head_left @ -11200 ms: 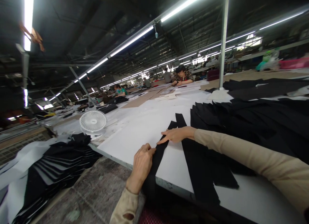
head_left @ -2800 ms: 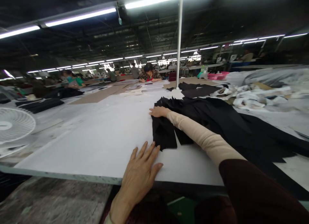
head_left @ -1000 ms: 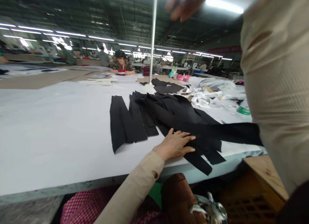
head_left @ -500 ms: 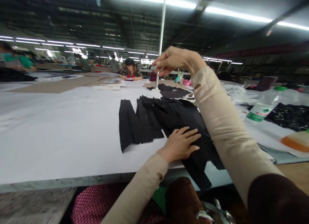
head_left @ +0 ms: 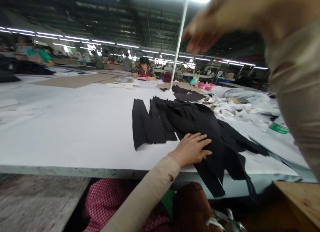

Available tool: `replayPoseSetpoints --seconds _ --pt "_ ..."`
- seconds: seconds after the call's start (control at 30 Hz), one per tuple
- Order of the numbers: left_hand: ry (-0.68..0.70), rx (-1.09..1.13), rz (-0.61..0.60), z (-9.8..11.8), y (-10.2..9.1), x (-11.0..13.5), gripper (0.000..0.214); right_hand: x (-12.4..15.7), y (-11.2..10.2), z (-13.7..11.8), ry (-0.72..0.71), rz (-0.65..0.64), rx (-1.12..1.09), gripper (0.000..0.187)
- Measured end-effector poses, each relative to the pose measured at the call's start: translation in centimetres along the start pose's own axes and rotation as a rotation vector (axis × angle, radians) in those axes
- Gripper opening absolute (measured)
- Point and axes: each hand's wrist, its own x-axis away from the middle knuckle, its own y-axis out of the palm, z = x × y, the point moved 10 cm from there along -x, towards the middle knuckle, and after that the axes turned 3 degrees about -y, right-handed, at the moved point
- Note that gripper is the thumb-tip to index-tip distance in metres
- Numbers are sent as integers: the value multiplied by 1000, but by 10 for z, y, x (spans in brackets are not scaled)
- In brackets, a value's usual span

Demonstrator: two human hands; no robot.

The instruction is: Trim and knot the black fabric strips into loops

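A loose heap of black fabric pieces [head_left: 190, 115] lies on the white-covered table [head_left: 75, 125], some strips hanging over the front edge. My left hand [head_left: 192, 148] rests flat on the heap's near side, fingers spread. High at the upper right, close to the camera, my right hand [head_left: 225, 22] is raised well above the cloth and smeared by motion; its fingers point left and downward, and I cannot make out anything in them. To the left of the heap, several black strips [head_left: 145, 125] lie side by side on the white surface.
A thin white pole [head_left: 178, 42] stands behind the heap. A green-labelled bottle [head_left: 279, 127] and crumpled white scraps [head_left: 230, 107] are at the right. A co-worker [head_left: 144, 69] sits at the far end; another person [head_left: 37, 54] is far left. A wooden surface [head_left: 300, 198] is near right.
My right hand has moved up, right and nearer the camera. My left hand stays on the black fabric. The view has shifted, showing more strips at the heap's right side.
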Motion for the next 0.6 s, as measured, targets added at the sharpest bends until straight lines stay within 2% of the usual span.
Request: replayPoseSetpoints --seconds 0.07,0.1,0.17,0.23,0.3,0.33,0.4,0.47,0.53,0.6 --pt "-35 -24 60 -3 -20 13 44 -12 11 -8 7 -129 185 50" --pt "-68 -53 84 -9 -32 21 42 -12 28 -3 50 -243 309 56" --pt "-189 -152 136 -31 -59 40 36 -6 57 11 135 -279 368 67" --pt "-411 -285 210 -72 -92 63 39 7 102 31 210 -384 387 76" --pt "-698 -386 243 -125 -123 88 52 16 133 50 284 -409 467 84" --pt "-822 -398 219 -152 -132 99 60 19 144 55 309 -420 483 88" --pt "-1008 -326 100 -200 -133 113 69 21 159 59 340 -444 442 90" --pt "-1085 -262 17 -233 -127 115 74 20 165 61 376 -447 362 87" --pt "-1098 -236 -18 -251 -117 109 79 18 165 63 402 -420 315 80" --pt "-1071 -217 -44 -257 -102 97 83 17 163 67 411 -383 305 73"
